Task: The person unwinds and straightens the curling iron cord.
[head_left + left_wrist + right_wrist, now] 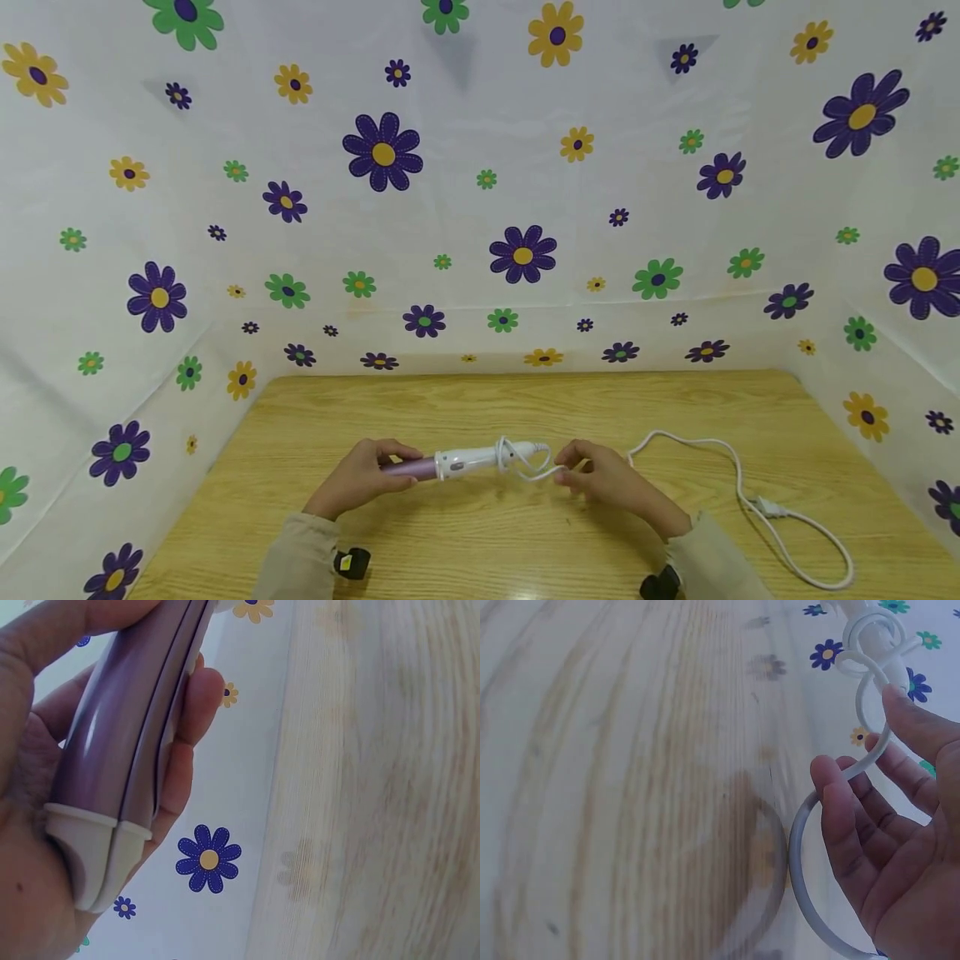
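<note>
The left hand [362, 478] grips the purple end of a white and purple hair-styling tool [468, 460], held roughly level over the table. In the left wrist view, the fingers of the left hand [34, 772] curl round the purple barrel [124, 712], whose pale tip lies against the palm. White cord [738, 467] is looped round the tool's white end. At that end, the right hand [609, 482] holds the cord. The right wrist view has the cord [802, 877] running between the bent fingers of the right hand [904, 862], with the thumb beside a loop.
The cord trails to the right over the wooden table [450, 400] and curves forward, with its white plug [771, 507] by a bend of cord. A flower-printed sheet [450, 217] stands behind the table and along both sides. Dark bands [352, 563] are at both wrists.
</note>
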The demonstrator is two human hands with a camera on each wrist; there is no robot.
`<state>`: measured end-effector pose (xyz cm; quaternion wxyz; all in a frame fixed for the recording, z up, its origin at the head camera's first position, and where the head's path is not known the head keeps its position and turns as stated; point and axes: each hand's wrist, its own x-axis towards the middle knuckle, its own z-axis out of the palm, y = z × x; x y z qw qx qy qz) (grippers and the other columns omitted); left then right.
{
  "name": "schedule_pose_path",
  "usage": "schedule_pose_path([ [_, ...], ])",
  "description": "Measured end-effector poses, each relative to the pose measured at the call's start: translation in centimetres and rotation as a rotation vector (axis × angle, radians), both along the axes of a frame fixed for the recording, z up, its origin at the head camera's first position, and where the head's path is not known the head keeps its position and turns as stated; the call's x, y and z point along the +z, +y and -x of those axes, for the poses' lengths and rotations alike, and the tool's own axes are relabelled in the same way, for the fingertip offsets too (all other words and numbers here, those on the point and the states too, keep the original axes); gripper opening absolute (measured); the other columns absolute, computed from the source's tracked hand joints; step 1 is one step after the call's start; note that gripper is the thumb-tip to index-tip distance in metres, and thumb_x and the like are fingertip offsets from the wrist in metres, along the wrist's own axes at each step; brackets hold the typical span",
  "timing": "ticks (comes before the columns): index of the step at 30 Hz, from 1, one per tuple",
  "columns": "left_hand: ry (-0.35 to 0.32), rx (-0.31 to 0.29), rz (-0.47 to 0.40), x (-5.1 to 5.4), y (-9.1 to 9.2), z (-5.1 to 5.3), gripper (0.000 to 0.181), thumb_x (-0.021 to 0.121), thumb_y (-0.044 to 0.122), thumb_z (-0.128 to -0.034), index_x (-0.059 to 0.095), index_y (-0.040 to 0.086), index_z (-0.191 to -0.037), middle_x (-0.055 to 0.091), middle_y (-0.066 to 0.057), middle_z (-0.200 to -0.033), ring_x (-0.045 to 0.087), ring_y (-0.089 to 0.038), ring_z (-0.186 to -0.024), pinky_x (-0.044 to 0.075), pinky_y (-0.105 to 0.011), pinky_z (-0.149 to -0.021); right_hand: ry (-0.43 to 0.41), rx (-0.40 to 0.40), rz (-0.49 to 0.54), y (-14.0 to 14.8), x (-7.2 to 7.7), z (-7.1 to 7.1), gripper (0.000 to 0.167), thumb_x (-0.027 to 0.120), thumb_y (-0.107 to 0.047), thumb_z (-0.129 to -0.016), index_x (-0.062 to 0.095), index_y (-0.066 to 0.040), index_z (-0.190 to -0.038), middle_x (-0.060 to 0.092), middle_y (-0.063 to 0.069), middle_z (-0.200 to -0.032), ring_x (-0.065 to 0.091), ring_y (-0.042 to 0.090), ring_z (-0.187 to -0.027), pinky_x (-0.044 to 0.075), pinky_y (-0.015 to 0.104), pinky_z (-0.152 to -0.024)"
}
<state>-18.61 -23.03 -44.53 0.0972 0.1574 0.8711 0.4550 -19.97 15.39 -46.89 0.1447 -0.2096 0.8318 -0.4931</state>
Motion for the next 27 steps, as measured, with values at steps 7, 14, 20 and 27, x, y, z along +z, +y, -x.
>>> schedule_pose_path([
  [7, -0.009, 0.008, -0.011, 0.1, -0.1, -0.1, 0.036, 0.077, 0.023, -0.0810, 0.071, 0.010, -0.114, 0.066, -0.014, -0.116, 0.060, -0.018, -0.085, 0.050, -0.028, -0.071, 0.091, -0.033, -0.089, 0.5, 0.0, 0.1, 0.024, 0.066, -0.030, -0.091, 0.061, -0.007, -0.094, 0.061, 0.004, -0.089, 0.059, 0.013, -0.068, 0.049, 0.024, -0.058],
  [14, -0.005, -0.012, -0.008, 0.2, 0.0, -0.5, 0.037, 0.077, 0.025, -0.0804, 0.071, 0.010, -0.113, 0.067, -0.015, -0.114, 0.060, -0.018, -0.085, 0.051, -0.027, -0.071, 0.140, -0.151, -0.188, 0.5, 0.0, 0.4, 0.023, 0.068, -0.031, -0.089, 0.060, -0.010, -0.091, 0.062, 0.000, -0.086, 0.059, 0.011, -0.070, 0.046, 0.023, -0.060],
  [20, -0.017, -0.020, -0.009, 0.0, -0.3, -0.5, 0.036, 0.077, 0.025, -0.0810, 0.071, 0.011, -0.113, 0.067, -0.015, -0.115, 0.060, -0.020, -0.087, 0.052, -0.028, -0.070, 0.117, -0.285, -0.148, 0.8, 0.2, 0.6, 0.023, 0.070, -0.030, -0.088, 0.063, -0.008, -0.090, 0.066, 0.002, -0.085, 0.061, 0.013, -0.072, 0.048, 0.024, -0.061],
  [27, -0.016, -0.017, 0.029, -0.1, -0.4, -0.3, 0.037, 0.077, 0.027, -0.0812, 0.071, 0.011, -0.114, 0.067, -0.014, -0.115, 0.060, -0.020, -0.087, 0.051, -0.028, -0.072, 0.024, -0.319, 0.059, 2.3, 1.4, 0.6, 0.031, 0.066, -0.031, -0.091, 0.060, -0.002, -0.099, 0.067, 0.019, -0.099, 0.069, 0.020, -0.081, 0.056, 0.031, -0.070],
])
